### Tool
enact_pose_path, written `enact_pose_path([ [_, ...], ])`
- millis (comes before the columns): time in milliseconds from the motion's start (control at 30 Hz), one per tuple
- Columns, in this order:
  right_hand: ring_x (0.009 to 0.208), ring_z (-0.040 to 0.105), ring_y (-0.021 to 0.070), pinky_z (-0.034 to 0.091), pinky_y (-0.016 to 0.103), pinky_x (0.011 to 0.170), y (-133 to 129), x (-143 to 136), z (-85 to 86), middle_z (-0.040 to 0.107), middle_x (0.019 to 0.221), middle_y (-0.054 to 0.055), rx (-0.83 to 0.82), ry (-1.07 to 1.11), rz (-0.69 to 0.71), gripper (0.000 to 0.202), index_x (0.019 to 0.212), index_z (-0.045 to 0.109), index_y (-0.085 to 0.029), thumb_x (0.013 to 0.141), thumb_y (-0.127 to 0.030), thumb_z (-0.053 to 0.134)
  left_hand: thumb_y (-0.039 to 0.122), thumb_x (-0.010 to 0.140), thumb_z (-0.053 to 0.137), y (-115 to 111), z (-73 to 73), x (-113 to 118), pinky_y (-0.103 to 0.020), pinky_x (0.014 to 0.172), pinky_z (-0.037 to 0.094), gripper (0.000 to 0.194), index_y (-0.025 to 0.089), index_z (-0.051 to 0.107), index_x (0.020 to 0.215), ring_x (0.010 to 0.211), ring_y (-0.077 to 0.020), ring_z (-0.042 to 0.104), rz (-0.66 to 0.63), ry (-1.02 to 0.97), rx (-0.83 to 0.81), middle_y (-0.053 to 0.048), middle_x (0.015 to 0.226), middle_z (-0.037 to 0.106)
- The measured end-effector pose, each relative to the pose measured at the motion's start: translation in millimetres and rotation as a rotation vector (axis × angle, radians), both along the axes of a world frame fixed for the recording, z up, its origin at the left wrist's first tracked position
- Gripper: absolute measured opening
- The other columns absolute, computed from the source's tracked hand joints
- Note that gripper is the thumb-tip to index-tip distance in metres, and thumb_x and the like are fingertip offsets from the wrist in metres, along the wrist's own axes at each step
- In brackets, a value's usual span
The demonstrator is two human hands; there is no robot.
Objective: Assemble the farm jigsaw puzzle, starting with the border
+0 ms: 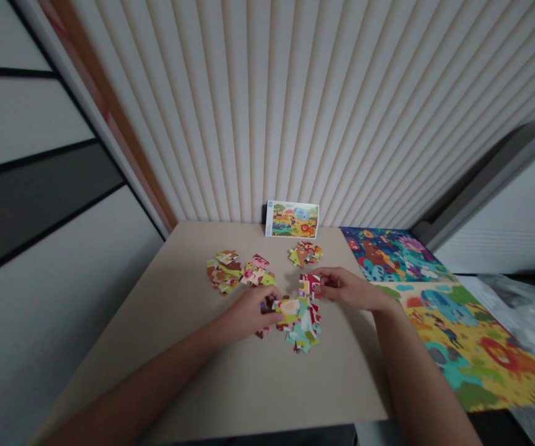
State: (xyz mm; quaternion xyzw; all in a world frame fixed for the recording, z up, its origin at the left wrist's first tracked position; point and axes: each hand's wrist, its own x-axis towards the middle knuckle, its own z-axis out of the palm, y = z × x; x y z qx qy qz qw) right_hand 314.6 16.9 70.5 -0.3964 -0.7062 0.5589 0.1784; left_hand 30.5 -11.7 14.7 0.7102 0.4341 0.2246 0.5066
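Head view, center: the right hand (353, 290) pinches a red puzzle piece (311, 286); left of it, the left hand (252, 311) pinches a dark purple piece (266, 306). Loose pieces (302, 331) lie just below on the desk (230, 393). Beyond, a picture card (294, 220) stands upright; assembled puzzles (476, 344) fill the lower right.

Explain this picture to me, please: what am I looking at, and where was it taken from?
There is no machine: these are a person's bare left hand and right hand. The one picture comes from a camera worn on that person's head, looking forward and down. On the pale table lie clusters of jigsaw pieces, with a picture card standing behind. The right hand's fingers pinch a red-and-yellow piece; the left hand's fingers touch other pieces, their exact grip partly hidden.
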Motion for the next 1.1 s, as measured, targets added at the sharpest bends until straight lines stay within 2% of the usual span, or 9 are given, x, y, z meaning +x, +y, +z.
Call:
enact_pose_path([
  [100, 0.060, 0.042, 0.0094, 0.031, 0.022, 0.053, -2, 2, 5.6, 0.058, 0.073, -0.003, 0.026, -0.011, -0.018, 0.041, 0.112, 0.068, -0.016, 0.090, -0.051, 0.064, 0.054, 0.078, 0.073, 6, -3.4, -7, -0.026, 0.045, 0.051, 0.041, 0.017, 0.060, 0.090, 0.048, -0.0112, 0.056, 0.063, -0.174, -0.259, 0.003, 0.068, 0.060],
  [200, 0.069, 0.052, 0.0130, 0.042, 0.024, 0.063, -6, 0, 10.8, 0.065, 0.080, 0.000, -0.020, -0.046, 0.093, 0.040, 0.105, 0.072, -0.017, 0.091, -0.053, 0.063, 0.053, 0.077, 0.076, 12, -4.0, -12, -0.025, 0.051, 0.053, 0.041, 0.015, 0.063, 0.084, 0.056, -0.0139, 0.064, 0.113, -0.323, -0.270, -0.002, 0.071, 0.068],
  [300, 0.077, 0.058, 0.0164, 0.047, 0.027, 0.070, -10, -6, 11.4, 0.069, 0.089, 0.003, -0.037, -0.097, 0.197, 0.041, 0.107, 0.074, -0.018, 0.088, -0.054, 0.066, 0.053, 0.078, 0.076, 15, -3.1, -15, -0.026, 0.059, 0.055, 0.042, 0.013, 0.067, 0.090, 0.065, -0.0168, 0.069, 0.171, -0.412, -0.272, -0.005, 0.077, 0.072],
  [433, 0.079, 0.056, 0.0161, 0.044, 0.025, 0.067, -14, -24, 6.0, 0.067, 0.094, 0.004, 0.156, -0.088, 0.065, 0.042, 0.111, 0.073, -0.020, 0.085, -0.053, 0.071, 0.053, 0.081, 0.073, 11, 1.1, -13, -0.026, 0.061, 0.054, 0.041, 0.014, 0.067, 0.092, 0.064, -0.0160, 0.068, 0.156, -0.443, -0.275, -0.006, 0.077, 0.073],
  [500, 0.075, 0.053, 0.0152, 0.042, 0.024, 0.064, -16, -35, 2.6, 0.065, 0.087, 0.002, 0.169, -0.051, 0.018, 0.040, 0.102, 0.073, -0.019, 0.087, -0.056, 0.067, 0.053, 0.083, 0.071, 8, 4.0, -11, -0.026, 0.060, 0.052, 0.039, 0.015, 0.066, 0.090, 0.061, -0.0149, 0.066, 0.131, -0.438, -0.257, -0.005, 0.076, 0.072],
  [600, 0.062, 0.046, 0.0119, 0.037, 0.023, 0.056, -17, -43, -2.5, 0.057, 0.070, -0.001, 0.075, 0.026, -0.043, 0.045, 0.087, 0.069, -0.016, 0.091, -0.059, 0.059, 0.052, 0.088, 0.064, 6, 8.1, -12, -0.025, 0.063, 0.050, 0.036, 0.017, 0.063, 0.088, 0.067, -0.0148, 0.063, 0.202, -0.406, -0.131, -0.003, 0.077, 0.068],
  [767, 0.063, 0.048, 0.0119, 0.038, 0.024, 0.059, -6, -35, -8.4, 0.059, 0.072, 0.000, 0.114, 0.126, -0.244, 0.043, 0.086, 0.066, -0.015, 0.088, -0.058, 0.064, 0.048, 0.097, 0.047, 11, 11.0, -31, -0.024, 0.058, 0.038, 0.041, 0.019, 0.050, 0.068, 0.062, -0.0129, 0.047, 0.448, -0.205, 0.308, 0.003, 0.064, 0.049],
  [933, 0.062, 0.051, 0.0125, 0.040, 0.025, 0.060, 7, -29, -13.1, 0.064, 0.071, 0.000, 0.154, 0.194, -0.462, 0.042, 0.099, 0.064, -0.016, 0.081, -0.052, 0.074, 0.041, 0.099, 0.044, 14, 10.4, -41, -0.025, 0.057, 0.030, 0.039, 0.020, 0.045, 0.067, 0.059, -0.0125, 0.041, 0.385, -0.019, 0.445, 0.004, 0.062, 0.041],
  [1100, 0.060, 0.052, 0.0125, 0.041, 0.026, 0.059, 12, -22, -16.9, 0.065, 0.068, -0.001, 0.178, 0.192, -0.514, 0.049, 0.112, 0.060, -0.016, 0.079, -0.050, 0.074, 0.040, 0.099, 0.043, 14, 10.6, -36, -0.025, 0.062, 0.033, 0.037, 0.019, 0.049, 0.069, 0.063, -0.0133, 0.045, 0.298, 0.009, 0.457, 0.004, 0.064, 0.043],
])
